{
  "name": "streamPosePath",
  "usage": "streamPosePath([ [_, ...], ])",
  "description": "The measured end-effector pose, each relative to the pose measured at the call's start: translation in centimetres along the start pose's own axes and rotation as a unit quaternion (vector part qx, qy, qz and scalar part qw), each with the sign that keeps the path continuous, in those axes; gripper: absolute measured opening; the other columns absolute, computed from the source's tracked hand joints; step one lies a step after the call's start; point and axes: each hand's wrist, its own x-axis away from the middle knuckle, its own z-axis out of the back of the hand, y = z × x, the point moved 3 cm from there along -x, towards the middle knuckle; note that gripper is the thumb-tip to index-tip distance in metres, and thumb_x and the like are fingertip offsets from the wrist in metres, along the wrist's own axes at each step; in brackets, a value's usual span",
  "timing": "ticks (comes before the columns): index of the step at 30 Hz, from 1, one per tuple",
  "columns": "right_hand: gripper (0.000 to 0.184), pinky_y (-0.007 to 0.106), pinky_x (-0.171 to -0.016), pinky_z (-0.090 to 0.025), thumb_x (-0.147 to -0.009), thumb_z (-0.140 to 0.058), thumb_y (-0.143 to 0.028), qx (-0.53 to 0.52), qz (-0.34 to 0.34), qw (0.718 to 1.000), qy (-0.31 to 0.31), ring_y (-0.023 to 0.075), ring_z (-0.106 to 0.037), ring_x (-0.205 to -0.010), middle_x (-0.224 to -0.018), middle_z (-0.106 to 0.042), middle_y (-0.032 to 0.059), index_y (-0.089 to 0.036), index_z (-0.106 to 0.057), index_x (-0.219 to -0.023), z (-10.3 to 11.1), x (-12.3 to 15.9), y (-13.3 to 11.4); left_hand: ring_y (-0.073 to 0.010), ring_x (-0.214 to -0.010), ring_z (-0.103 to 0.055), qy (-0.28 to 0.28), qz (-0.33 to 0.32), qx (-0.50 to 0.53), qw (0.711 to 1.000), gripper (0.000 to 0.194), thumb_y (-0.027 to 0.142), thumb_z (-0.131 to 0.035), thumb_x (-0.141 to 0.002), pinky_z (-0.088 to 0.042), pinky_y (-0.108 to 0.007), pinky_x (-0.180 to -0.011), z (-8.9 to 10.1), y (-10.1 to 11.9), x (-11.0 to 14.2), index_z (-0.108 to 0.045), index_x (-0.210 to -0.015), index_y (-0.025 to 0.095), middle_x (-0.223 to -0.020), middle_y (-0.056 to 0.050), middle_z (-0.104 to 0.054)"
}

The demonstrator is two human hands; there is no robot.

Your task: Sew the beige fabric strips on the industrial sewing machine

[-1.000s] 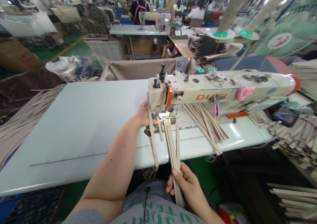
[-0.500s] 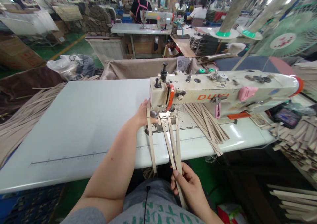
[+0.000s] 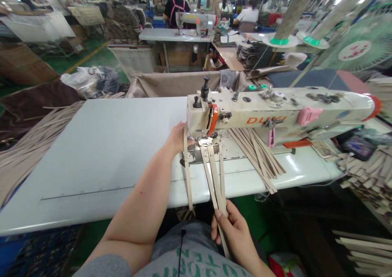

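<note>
At the centre of the frame, three pale strips (image 3: 213, 170) run from the metal foot (image 3: 206, 142) of my sewing machine (image 3: 275, 105) towards me, over the edge of the bench (image 3: 107, 146). My right hand (image 3: 234, 224), lower centre, pinches their near lengths between thumb and fingers. My left hand (image 3: 178, 139) reaches beside the machine's head, thumb towards the foot; its fingers are partly hidden, so I can't tell whether they grip anything. One loose strip (image 3: 188, 170) hangs down in front of it.

I judge the work partway along: the strips' far ends are at the foot, while long lengths remain on my side of it. Whether they are stitched is too small to tell. More strips lie in a pile (image 3: 260, 158) right of centre and a heap (image 3: 45, 146) at far left.

Compared with a second ago, when the strips lay bunched in a band, they now fan apart with gaps between.
</note>
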Motion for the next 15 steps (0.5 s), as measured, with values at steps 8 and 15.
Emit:
streamPosePath([
  [8,0.071,0.021,-0.049,-0.051,-0.087,-0.104,-0.084,0.010,-0.004,1.000,-0.003,0.0140,-0.070,-0.054,-0.071,-0.077,-0.0036,-0.024,-0.075,-0.114,0.0,-0.2,0.4,-0.0453,-0.152,-0.075,0.035,0.021,0.025,0.999,0.043,0.025,-0.082,-0.098,-0.057,-0.066,-0.138,-1.2,0.5,-1.2,-0.084,-0.140,0.019,-0.156,-0.020,-0.083],
  [15,0.082,0.020,-0.046,-0.048,-0.078,-0.101,-0.094,0.020,0.014,1.000,0.017,0.0118,-0.065,-0.051,-0.069,-0.075,-0.0062,-0.025,-0.068,-0.106,-1.4,-0.7,-0.4,-0.0454,-0.158,-0.072,0.024,0.029,0.018,0.999,0.056,0.030,-0.082,-0.098,-0.054,-0.065,-0.141,-1.6,0.4,-2.0,-0.079,-0.154,0.023,-0.164,-0.017,-0.081],
])
